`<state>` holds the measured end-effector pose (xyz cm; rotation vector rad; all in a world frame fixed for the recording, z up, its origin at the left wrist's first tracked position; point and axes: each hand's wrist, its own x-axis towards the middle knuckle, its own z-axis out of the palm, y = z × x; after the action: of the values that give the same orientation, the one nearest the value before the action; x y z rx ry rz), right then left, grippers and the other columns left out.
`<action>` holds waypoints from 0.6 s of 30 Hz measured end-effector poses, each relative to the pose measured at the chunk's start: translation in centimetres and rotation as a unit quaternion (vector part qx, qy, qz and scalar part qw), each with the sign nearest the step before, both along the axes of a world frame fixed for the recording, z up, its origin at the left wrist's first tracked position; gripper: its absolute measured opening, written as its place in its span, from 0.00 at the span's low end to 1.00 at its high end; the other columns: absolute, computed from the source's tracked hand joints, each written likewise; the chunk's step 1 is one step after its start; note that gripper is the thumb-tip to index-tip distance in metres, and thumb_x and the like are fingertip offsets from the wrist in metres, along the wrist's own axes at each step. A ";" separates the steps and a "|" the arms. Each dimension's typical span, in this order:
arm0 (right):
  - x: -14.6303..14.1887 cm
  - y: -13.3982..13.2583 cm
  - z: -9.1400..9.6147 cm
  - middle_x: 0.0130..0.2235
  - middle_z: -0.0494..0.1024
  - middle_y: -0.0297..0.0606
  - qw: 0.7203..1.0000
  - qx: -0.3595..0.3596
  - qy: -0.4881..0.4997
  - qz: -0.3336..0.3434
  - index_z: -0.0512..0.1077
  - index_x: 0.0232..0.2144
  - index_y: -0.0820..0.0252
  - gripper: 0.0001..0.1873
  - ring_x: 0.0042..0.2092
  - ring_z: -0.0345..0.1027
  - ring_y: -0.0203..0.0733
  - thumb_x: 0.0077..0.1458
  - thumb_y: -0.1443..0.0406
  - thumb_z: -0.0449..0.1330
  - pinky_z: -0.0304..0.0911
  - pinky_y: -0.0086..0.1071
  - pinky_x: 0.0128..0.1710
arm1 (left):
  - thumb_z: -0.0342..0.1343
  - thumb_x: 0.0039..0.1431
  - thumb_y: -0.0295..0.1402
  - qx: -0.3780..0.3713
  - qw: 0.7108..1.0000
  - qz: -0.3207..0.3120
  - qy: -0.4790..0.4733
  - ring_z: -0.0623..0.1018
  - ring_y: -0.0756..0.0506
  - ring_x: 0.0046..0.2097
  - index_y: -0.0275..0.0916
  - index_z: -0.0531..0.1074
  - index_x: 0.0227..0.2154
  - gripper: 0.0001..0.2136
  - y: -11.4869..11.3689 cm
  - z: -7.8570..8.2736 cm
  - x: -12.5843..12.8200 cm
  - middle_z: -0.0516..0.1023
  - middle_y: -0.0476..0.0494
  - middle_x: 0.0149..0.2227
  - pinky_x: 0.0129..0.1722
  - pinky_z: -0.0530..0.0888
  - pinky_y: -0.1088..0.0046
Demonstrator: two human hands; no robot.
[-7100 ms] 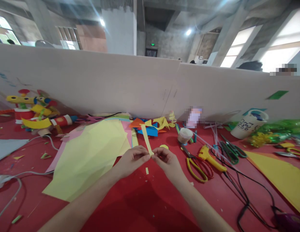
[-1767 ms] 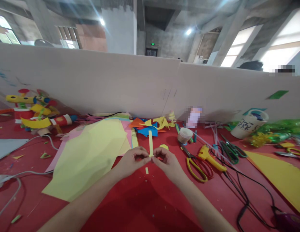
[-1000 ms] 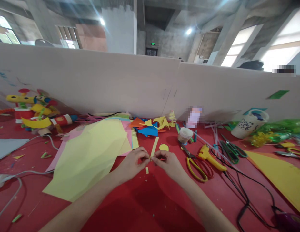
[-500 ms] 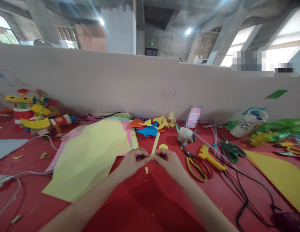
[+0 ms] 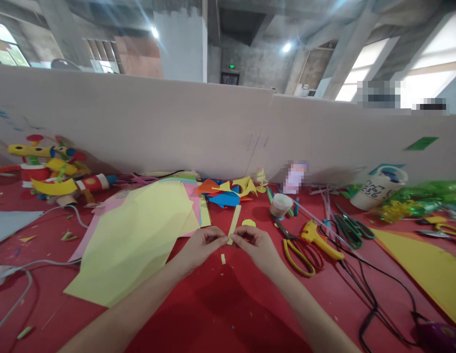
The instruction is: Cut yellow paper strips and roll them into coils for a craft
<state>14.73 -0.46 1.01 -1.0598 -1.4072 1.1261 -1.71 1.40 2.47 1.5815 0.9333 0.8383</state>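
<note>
Two hands meet mid-table over the red cloth, and both pinch the near end of a yellow strip. Left hand comes in from 8 o'clock, right hand from 4 o'clock, fingertips closed tight on the paper, almost touching each other. Strip runs long-axis away from the grip toward 12, tilted slightly to 1 o'clock, its far end free near a small yellow disc. Neither hand is nearer; they share the same end. Just under the grip lies a tiny yellow offcut. Scissors and glue gun wait at 3 o'clock, a big yellow sheet at 9. Whatever the fingertips do to the pinched end is hidden behind the knuckles.
</note>
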 end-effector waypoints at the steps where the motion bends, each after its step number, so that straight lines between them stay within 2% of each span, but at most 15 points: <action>1: 0.1 0.0 0.0 0.23 0.71 0.32 1.000 0.008 0.004 -0.004 0.71 0.25 0.60 0.07 0.27 0.65 0.35 0.47 0.62 0.59 0.61 0.29 0.29 | 0.54 0.50 0.34 0.005 1.000 0.002 -0.003 0.68 0.50 0.30 0.37 0.72 0.21 0.08 0.0 0.0 0.0 0.69 0.49 0.25 0.33 0.64 0.75; 6: 0.6 0.1 -0.3 0.29 0.73 0.35 0.997 0.071 0.012 -0.016 0.72 0.28 0.58 0.05 0.30 0.65 0.36 0.47 0.63 0.60 0.62 0.28 0.28 | 0.52 0.52 0.37 0.047 0.998 0.029 0.004 0.68 0.49 0.30 0.37 0.73 0.21 0.11 0.0 0.4 -0.1 0.69 0.48 0.25 0.33 0.65 0.74; 10: 0.5 0.0 -0.2 0.31 0.72 0.35 0.998 0.064 0.003 -0.029 0.70 0.33 0.57 0.09 0.32 0.66 0.37 0.46 0.63 0.61 0.62 0.27 0.27 | 0.53 0.52 0.37 0.082 0.996 0.030 0.025 0.69 0.49 0.31 0.38 0.74 0.23 0.10 0.0 0.5 -0.1 0.69 0.48 0.27 0.33 0.66 0.73; 15: 0.1 -0.2 0.0 0.27 0.70 0.33 0.996 0.075 -0.018 -0.040 0.70 0.26 0.58 0.03 0.29 0.65 0.35 0.46 0.65 0.61 0.60 0.26 0.26 | 0.52 0.53 0.36 0.103 0.994 0.022 0.040 0.69 0.49 0.31 0.38 0.74 0.24 0.09 -0.2 0.5 -0.1 0.69 0.47 0.28 0.33 0.66 0.73; 18: 0.2 -0.3 -0.2 0.29 0.71 0.34 0.994 0.104 -0.002 -0.034 0.71 0.27 0.57 0.02 0.31 0.65 0.36 0.46 0.67 0.60 0.60 0.27 0.26 | 0.50 0.54 0.36 0.100 0.994 0.024 0.040 0.69 0.49 0.31 0.38 0.72 0.23 0.10 -0.3 0.5 0.0 0.69 0.47 0.27 0.33 0.65 0.73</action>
<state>14.90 -0.73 0.84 -0.9543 -1.4466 0.9055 -1.67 1.10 3.01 1.7811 0.9712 0.9317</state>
